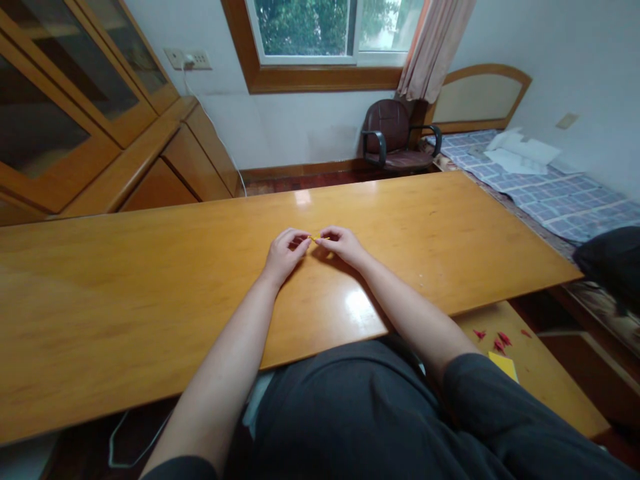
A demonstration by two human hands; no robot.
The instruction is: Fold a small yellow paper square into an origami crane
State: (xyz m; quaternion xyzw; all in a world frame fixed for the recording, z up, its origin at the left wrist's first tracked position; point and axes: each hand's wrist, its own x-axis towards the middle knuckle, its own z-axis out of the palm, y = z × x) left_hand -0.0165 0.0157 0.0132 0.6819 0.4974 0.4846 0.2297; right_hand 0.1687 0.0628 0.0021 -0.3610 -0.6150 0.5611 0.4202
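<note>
Together, my left hand [286, 255] and right hand [344, 245] pinch the small yellow piece [313, 238]; uneven pulling might tear it.

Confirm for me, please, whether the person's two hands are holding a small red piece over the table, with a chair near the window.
Not quite: the small piece is yellow, not red, as the head view shows. The left hand and right hand do hold it over the table, with a chair near the window.
</note>
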